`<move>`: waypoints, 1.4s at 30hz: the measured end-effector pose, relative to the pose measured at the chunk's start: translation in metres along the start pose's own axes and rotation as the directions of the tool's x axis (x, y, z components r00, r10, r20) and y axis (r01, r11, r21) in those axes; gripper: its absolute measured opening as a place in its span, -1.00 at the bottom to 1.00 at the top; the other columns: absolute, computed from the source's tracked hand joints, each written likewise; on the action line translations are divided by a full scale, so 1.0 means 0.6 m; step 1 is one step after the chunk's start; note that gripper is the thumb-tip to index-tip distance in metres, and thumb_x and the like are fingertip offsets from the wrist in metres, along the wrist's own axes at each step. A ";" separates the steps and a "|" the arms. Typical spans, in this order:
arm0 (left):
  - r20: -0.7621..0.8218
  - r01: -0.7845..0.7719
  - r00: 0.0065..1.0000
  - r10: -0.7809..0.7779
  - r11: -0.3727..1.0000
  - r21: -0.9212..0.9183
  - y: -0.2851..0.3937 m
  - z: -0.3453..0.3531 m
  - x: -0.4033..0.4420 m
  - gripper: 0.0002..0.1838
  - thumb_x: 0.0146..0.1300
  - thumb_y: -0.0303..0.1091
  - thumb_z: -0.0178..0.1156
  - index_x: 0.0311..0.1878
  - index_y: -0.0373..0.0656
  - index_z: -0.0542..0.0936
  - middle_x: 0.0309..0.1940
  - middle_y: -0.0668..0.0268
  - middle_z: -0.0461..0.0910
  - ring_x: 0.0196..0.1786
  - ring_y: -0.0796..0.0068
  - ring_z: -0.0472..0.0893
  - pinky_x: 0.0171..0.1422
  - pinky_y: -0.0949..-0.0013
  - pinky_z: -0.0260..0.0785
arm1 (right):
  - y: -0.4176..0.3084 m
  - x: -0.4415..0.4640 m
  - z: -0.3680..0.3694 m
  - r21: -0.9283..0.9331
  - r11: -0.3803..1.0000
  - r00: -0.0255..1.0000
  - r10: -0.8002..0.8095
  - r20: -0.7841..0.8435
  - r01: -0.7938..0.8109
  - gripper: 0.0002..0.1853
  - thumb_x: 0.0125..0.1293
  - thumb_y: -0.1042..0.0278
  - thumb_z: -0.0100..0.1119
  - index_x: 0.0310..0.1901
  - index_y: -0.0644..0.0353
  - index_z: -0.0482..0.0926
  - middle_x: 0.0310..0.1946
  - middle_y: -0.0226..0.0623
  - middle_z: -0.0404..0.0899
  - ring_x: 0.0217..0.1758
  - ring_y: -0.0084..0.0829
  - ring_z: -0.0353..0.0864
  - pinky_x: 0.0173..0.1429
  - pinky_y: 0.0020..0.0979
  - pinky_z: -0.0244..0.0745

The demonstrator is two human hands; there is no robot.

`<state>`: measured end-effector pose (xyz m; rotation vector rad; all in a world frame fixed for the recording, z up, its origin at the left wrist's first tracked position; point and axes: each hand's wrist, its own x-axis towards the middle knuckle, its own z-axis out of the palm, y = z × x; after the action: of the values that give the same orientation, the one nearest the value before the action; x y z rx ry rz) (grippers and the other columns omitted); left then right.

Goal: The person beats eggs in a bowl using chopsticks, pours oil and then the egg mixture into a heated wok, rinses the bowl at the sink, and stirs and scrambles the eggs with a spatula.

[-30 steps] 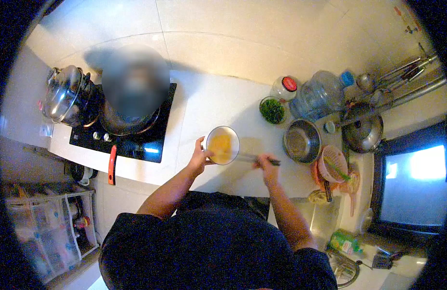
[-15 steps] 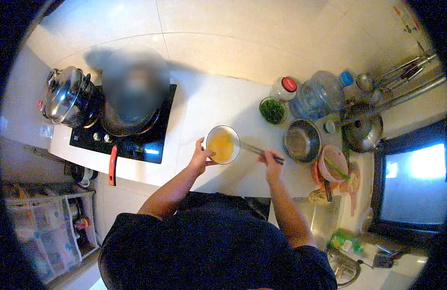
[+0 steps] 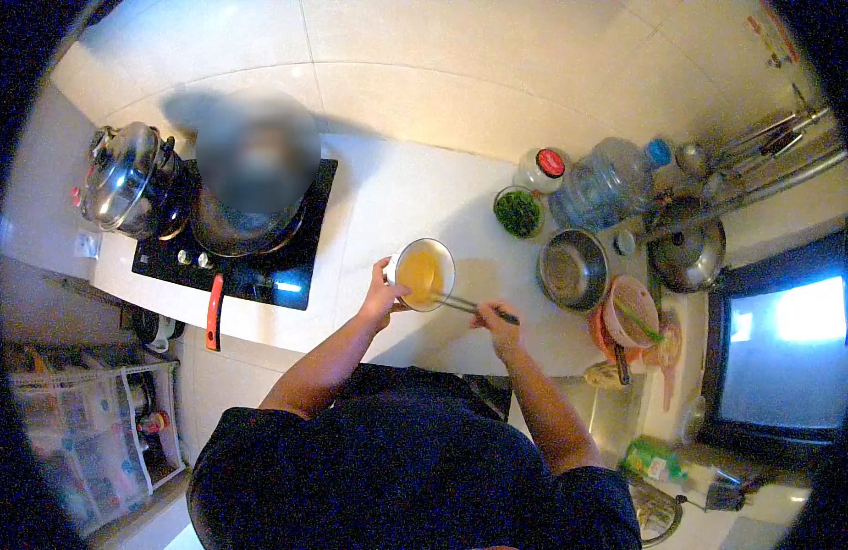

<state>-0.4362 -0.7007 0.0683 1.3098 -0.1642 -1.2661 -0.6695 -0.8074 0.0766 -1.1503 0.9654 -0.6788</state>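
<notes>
My left hand (image 3: 385, 298) is closed on a white bowl (image 3: 450, 268), its thumb over the rim. Inside the bowl is yellow beaten egg (image 3: 418, 273), and the bowl is tilted a little. My right hand (image 3: 499, 327) grips a pair of chopsticks (image 3: 462, 305), whose far tips dip into the egg at the lower right of the bowl. Both hands are above the front of the white counter (image 3: 378, 206).
At the left, a pan with a red handle (image 3: 214, 312) and a lidded pot (image 3: 123, 188) stand on the black cooktop (image 3: 291, 275). Chopped greens (image 3: 518, 212), a metal bowl (image 3: 573, 269), a pink basket (image 3: 631, 312) and a water bottle (image 3: 605, 183) are at the right.
My right hand has moved left and slightly down with the chopsticks, whose tips are now in the egg. The egg looks more evenly mixed. My left hand and the bowl have hardly moved.
</notes>
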 end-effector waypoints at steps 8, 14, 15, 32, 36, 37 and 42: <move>0.012 -0.031 0.999 0.030 0.999 0.027 -0.009 -0.014 0.003 -0.13 -0.11 -0.58 0.14 0.28 0.06 -0.05 0.02 0.08 0.17 0.01 0.07 0.39 -0.18 -0.01 0.52 | -0.008 0.001 0.001 0.031 0.998 0.998 -0.060 -0.010 0.060 -0.83 0.22 0.31 0.08 -0.38 0.24 0.51 -0.54 -0.28 0.54 -0.54 -0.44 0.51 -0.40 -0.40 0.47; -0.028 -0.011 1.000 0.012 0.999 0.042 -0.002 -0.010 0.002 -0.13 -0.11 -0.58 0.14 0.28 0.06 -0.05 0.03 0.09 0.18 0.01 0.06 0.40 -0.18 -0.01 0.52 | 0.024 0.003 -0.004 -0.142 0.990 0.996 -0.001 0.095 0.015 -0.84 0.22 0.34 0.07 -0.39 0.25 0.50 -0.56 -0.27 0.55 -0.53 -0.46 0.54 -0.40 -0.42 0.47; -0.027 0.000 1.000 0.000 1.000 0.010 -0.006 -0.011 0.004 -0.13 -0.11 -0.58 0.15 0.28 0.07 -0.05 0.04 0.10 0.18 0.01 0.06 0.40 -0.18 -0.01 0.52 | 0.023 0.016 -0.007 -0.050 0.998 0.999 -0.050 -0.005 0.049 -0.84 0.22 0.33 0.08 -0.39 0.24 0.51 -0.57 -0.28 0.56 -0.53 -0.46 0.54 -0.40 -0.41 0.47; -0.064 -0.001 0.998 0.002 1.000 0.005 0.008 -0.030 0.010 -0.16 -0.09 -0.60 0.14 0.26 0.06 -0.04 0.00 0.12 0.18 -0.04 0.08 0.42 -0.18 -0.02 0.51 | -0.013 0.003 0.049 -0.026 0.999 0.998 -0.038 0.045 0.039 -0.83 0.22 0.34 0.11 -0.37 0.28 0.48 -0.55 -0.25 0.54 -0.54 -0.43 0.55 -0.39 -0.39 0.50; -0.001 0.035 0.999 -0.035 0.997 -0.070 -0.004 -0.056 0.028 -0.13 -0.09 -0.59 0.13 0.28 0.07 -0.08 -0.01 0.10 0.19 -0.04 0.08 0.42 -0.16 -0.04 0.50 | -0.021 0.028 0.046 -0.050 0.997 0.997 -0.061 -0.046 0.059 -0.85 0.21 0.36 0.12 -0.39 0.28 0.49 -0.57 -0.26 0.54 -0.53 -0.45 0.56 -0.38 -0.42 0.50; -0.011 0.038 0.999 -0.039 0.998 -0.053 -0.004 -0.051 0.029 -0.13 -0.09 -0.58 0.13 0.28 0.07 -0.08 -0.01 0.09 0.20 -0.03 0.07 0.42 -0.15 -0.06 0.49 | -0.015 0.035 0.045 -0.022 0.996 0.993 -0.086 -0.080 0.085 -0.85 0.20 0.36 0.13 -0.39 0.28 0.49 -0.57 -0.27 0.54 -0.53 -0.46 0.56 -0.38 -0.43 0.50; 0.030 0.101 0.995 -0.097 0.970 -0.220 -0.003 -0.065 0.040 -0.20 -0.03 -0.56 0.07 0.28 0.01 -0.07 0.07 0.05 0.19 0.03 0.03 0.39 -0.05 -0.18 0.41 | -0.065 -0.011 0.103 -0.188 0.979 0.995 -0.092 -0.041 0.083 -0.85 0.19 0.38 0.14 -0.37 0.30 0.49 -0.57 -0.24 0.55 -0.54 -0.44 0.57 -0.37 -0.43 0.52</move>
<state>-0.4005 -0.6942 0.0406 1.1258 0.0294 -1.3404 -0.6163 -0.7861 0.1222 -1.3524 1.0416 -0.7015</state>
